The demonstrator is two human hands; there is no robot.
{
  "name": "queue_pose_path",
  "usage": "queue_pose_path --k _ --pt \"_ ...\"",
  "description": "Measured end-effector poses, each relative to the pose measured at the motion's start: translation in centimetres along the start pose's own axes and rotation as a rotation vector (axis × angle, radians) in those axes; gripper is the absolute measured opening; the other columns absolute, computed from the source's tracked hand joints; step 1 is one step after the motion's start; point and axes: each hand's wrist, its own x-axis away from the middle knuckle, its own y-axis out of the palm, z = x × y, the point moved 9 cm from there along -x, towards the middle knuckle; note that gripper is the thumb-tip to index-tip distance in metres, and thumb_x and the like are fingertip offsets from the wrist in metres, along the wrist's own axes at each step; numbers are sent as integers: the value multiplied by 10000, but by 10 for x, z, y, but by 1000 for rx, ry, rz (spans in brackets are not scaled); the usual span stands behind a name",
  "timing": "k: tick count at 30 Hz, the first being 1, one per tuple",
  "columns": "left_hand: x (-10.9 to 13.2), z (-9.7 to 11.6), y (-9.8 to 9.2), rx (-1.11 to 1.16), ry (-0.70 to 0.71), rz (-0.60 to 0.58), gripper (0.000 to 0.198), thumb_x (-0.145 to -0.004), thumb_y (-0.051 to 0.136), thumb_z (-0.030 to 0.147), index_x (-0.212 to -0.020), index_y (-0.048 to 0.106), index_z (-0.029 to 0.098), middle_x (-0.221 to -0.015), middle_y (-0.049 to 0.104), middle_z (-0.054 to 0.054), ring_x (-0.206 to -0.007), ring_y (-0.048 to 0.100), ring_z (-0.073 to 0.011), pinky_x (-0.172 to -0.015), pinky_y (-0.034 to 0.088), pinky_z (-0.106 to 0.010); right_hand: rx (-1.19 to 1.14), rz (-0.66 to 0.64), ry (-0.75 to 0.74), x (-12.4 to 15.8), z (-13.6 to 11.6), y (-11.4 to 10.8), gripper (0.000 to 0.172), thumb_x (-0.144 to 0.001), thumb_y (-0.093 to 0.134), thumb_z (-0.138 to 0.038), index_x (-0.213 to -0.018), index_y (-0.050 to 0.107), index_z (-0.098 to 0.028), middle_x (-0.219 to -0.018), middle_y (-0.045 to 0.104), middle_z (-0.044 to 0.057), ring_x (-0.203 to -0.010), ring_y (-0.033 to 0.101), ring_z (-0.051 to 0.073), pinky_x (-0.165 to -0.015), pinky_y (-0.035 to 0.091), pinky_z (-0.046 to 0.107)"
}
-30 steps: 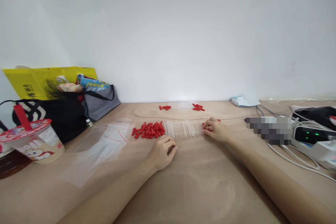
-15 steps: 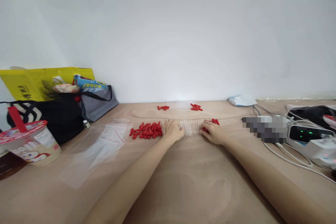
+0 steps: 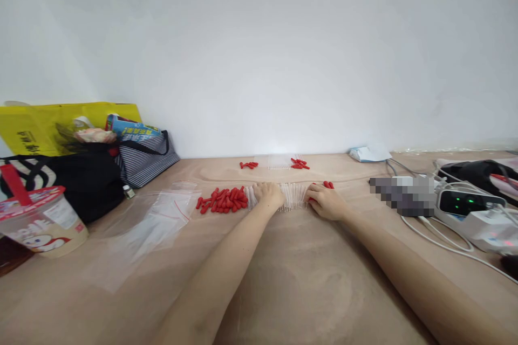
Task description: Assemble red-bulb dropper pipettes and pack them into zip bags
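A row of thin clear tubes [image 3: 294, 197], side by side, lies across the middle of the table. My left hand [image 3: 269, 195] rests on the left part of this row, fingers loosely bent and apart, touching the tubes. Just left of it is a pile of red rubber bulbs [image 3: 226, 200] with narrow necks. At the row's right end my right hand [image 3: 327, 203] has its fingers curled around a red rubber bulb, of which only a little shows. More red bulbs [image 3: 328, 185] lie just behind that hand, partly hidden by it.
Near the wall lie two small groups of red bulbs [image 3: 299, 163] around a clear bag [image 3: 272, 161]. Clear zip bags [image 3: 162, 221] lie to the left, beside a drink cup [image 3: 50, 221], a black bag [image 3: 93, 183] and a striped bag [image 3: 148, 159]. Cables and a power strip [image 3: 488, 229] stand right.
The whole view has shifted slightly, moving things a little left. My left hand has slid a bit to the right over the tubes. The right hand stays at the row's right end.
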Motion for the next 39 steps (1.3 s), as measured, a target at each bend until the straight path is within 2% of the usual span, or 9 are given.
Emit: queue_pose_path --k 5,8,14,18,22,25,29,35,39 --pt "8 2 -8 34 76 16 239 -754 477 268 -809 631 93 -916 625 -190 -957 529 -310 -791 359 -389 -19 17 21 2 6 -5 176 -723 452 -159 -859 561 -182 -905 565 61 -888 493 191 -750 341 282" --pt "22 -1 -19 78 194 39 221 -801 413 225 -802 596 101 -879 618 -152 -904 544 -261 -749 393 -339 -15 11 18 4 9 -4 153 -737 453 -167 -835 569 -184 -882 568 63 -903 487 199 -745 350 286" --pt "64 -32 -27 221 481 102 164 -851 338 142 -897 495 148 -785 582 -50 -712 554 -170 -637 426 -272 -107 111 35 0 10 -9 260 -796 377 -162 -977 563 -182 -912 545 88 -881 485 198 -750 367 316" --pt "92 -46 -22 294 655 119 267 -808 338 29 -974 502 158 -893 576 -63 -834 546 -174 -733 431 -290 -552 227 79 -3 -5 -17 229 -817 370 -233 -951 550 -187 -814 525 54 -759 504 155 -699 401 290" --pt "102 -54 -18 374 657 126 264 -809 323 20 -932 514 154 -886 555 -57 -812 540 -157 -734 439 -278 -1123 114 180 -4 -35 9 141 -761 483 -290 -849 502 -182 -676 531 -5 -612 508 115 -576 411 247" --pt "102 -57 -19 412 636 156 231 -839 317 66 -932 509 156 -870 544 -53 -820 529 -159 -751 436 -294 -1266 86 184 -1 -55 23 187 -673 604 -309 -718 479 -177 -617 506 -33 -551 482 92 -524 390 223" --pt "101 -56 -20 428 643 179 213 -870 327 146 -949 524 168 -854 538 -46 -810 522 -159 -751 435 -300 -1249 138 199 2 -61 29 221 -662 624 -331 -721 474 -180 -609 496 -39 -546 472 88 -520 395 224" --pt "103 -55 -21 458 661 170 220 -880 345 193 -928 558 163 -829 547 -43 -795 524 -153 -736 433 -281 -856 142 61 2 -82 8 94 -736 552 -243 -779 601 -175 -743 575 21 -665 500 119 -617 399 252" --pt "104 -54 -22 463 672 159 233 -879 348 191 -940 571 164 -823 558 -45 -783 525 -151 -720 434 -277 -791 141 -6 2 -94 0 92 -751 529 -222 -781 603 -176 -736 572 17 -654 492 115 -606 392 237"
